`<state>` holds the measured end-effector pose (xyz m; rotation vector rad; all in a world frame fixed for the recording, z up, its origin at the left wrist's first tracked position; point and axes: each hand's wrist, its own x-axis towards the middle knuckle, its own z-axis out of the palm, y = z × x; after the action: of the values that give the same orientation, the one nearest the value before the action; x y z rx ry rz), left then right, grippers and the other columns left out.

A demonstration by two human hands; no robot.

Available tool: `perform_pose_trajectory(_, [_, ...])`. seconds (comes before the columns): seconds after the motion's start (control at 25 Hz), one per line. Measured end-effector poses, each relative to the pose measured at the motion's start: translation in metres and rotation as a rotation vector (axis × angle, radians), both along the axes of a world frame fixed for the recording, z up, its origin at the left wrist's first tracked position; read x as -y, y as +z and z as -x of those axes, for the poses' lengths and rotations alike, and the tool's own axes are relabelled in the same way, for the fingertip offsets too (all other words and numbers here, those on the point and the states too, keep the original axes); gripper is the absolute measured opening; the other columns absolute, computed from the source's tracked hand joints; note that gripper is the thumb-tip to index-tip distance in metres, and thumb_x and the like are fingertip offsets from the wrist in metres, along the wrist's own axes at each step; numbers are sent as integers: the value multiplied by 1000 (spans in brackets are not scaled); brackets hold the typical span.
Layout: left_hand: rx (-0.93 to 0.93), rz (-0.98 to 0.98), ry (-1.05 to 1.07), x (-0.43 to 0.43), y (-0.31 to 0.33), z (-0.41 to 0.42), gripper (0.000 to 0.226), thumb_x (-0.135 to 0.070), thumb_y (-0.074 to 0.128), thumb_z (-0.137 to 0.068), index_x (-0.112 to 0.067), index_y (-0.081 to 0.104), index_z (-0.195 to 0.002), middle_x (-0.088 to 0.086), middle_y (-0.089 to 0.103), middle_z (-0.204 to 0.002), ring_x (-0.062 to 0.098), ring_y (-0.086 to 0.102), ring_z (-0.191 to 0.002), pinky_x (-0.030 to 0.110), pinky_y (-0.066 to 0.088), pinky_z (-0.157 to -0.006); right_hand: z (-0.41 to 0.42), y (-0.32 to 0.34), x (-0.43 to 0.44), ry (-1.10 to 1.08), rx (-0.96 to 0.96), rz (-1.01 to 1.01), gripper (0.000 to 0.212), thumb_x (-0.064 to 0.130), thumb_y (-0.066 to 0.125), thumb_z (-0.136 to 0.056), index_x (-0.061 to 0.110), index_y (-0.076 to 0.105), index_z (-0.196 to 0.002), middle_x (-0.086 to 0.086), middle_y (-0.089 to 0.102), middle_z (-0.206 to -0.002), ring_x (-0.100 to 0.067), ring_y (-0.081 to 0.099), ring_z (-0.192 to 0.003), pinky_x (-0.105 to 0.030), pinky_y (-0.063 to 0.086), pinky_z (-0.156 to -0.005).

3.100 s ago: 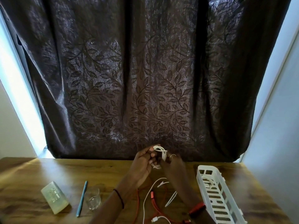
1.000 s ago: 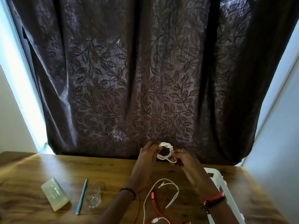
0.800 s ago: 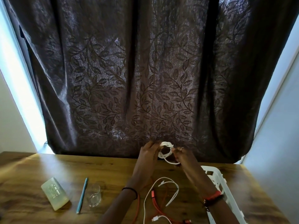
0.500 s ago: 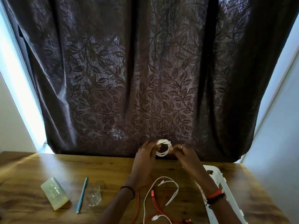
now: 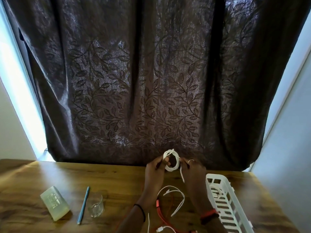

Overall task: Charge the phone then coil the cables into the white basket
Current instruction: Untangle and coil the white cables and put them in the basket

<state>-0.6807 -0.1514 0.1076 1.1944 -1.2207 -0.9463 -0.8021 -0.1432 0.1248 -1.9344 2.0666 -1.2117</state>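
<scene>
I see both hands above the table [image 5: 67,179], coiled white cable [image 5: 176,163] held btwn them: left hand [image 5: 155,172] pinches its left side, right hand [image 5: 193,172] has fingers curled on its right side, tail hanging below. Just right of the right hand sits the white basket [image 5: 231,197]; loose white cable [image 5: 180,202] & red cable [image 5: 159,210] lie nearer me, btwn the wrists

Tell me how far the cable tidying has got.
Done: a coiled cable appears to lie in the white basket. In hand: left hand and right hand hold a white coil, tail hanging. Left: a white cable and orange cable loose on the table. No phone visible.
</scene>
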Motion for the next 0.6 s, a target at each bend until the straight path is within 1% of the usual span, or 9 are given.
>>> perform_pose_trajectory(0.04, [-30, -8, 9, -3, -1, 3, 24, -26, 59, -90, -36, 70, -72, 3, 70, -72, 15, 61, -72, 31, 47, -70, -6, -3, -2, -32, 69, -48, 30, 27, 52, -94, 5, 68, -106, -13, 65, -107, -19, 61, -87, -21, 40, -71])
perform_pose_trajectory(0.12, [-122, -34, 20, -10, -5, 11, 19, -20, 58, -91, -34, 70, -85, -2, 73, -77, 14, 67, -77, 31, 52, -73, -17, -8, -6, -47, 117, -84, 38, 35, 50, -94, 6, 63, -114, -13, 58, -117, -20, 59, -96, -24, 43, -79])
perform_pose_trajectory(0.2, [-171, -46, 30, -15, -9, 17, 15, -19, 57, -92, -23, 71, -95, 2, 75, -82, 18, 70, -83, 37, 55, -76, -20, -8, -3, -56, 150, -115, 39, 32, 51, -94, 7, 59, -122, -13, 55, -123, -22, 57, -106, -26, 44, -86])
perform_pose_trajectory(0.24, [-183, -52, 19, -16, -12, 18, 16, -20, 57, -92, -21, 72, -97, 4, 75, -83, 20, 70, -83, 39, 54, -77, -20, -9, -1, -61, 148, -135, 37, 30, 50, -95, 8, 57, -123, -13, 57, -122, -22, 58, -107, -25, 44, -85])
perform_pose_trajectory(0.32, [-228, -76, 19, -17, -13, 19, 16, -20, 56, -92, -22, 72, -91, 5, 74, -79, 17, 69, -78, 35, 54, -72, -18, -10, 5, -64, 144, -154, 34, 26, 50, -95, 9, 58, -124, -10, 64, -117, -19, 61, -104, -22, 45, -80])
perform_pose_trajectory(0.44, [-240, -96, 43, -17, -11, 19, 19, -20, 55, -93, -24, 70, -83, -2, 66, -58, 6, 60, -56, 27, 48, -58, -20, -8, 4, -69, 181, -121, 33, 25, 53, -94, 11, 59, -123, -7, 67, -115, -15, 64, -99, -20, 48, -77])
perform_pose_trajectory(0.48, [-237, -96, 54, -18, -12, 20, 19, -19, 54, -93, -23, 70, -83, 0, 66, -59, 8, 60, -56, 29, 47, -57, -22, -8, 2, -74, 208, -115, 35, 26, 54, -93, 13, 57, -125, -5, 67, -117, -14, 64, -100, -21, 50, -77])
perform_pose_trajectory(0.56, [-216, -74, 78, -16, -16, 20, 19, -17, 54, -94, -23, 69, -84, 7, 71, -74, 16, 65, -67, 33, 50, -62, -23, -7, -1, -77, 255, -124, 39, 29, 56, -92, 16, 55, -129, -4, 66, -119, -14, 64, -101, -18, 49, -72])
perform_pose_trajectory(0.6, [-187, -60, 90, -15, -20, 19, 20, -15, 53, -94, -24, 69, -84, 9, 72, -78, 18, 66, -70, 34, 50, -63, -24, -8, -2, -63, 284, -134, 40, 29, 57, -91, 17, 54, -129, -4, 66, -119, -14, 64, -101, -19, 49, -71])
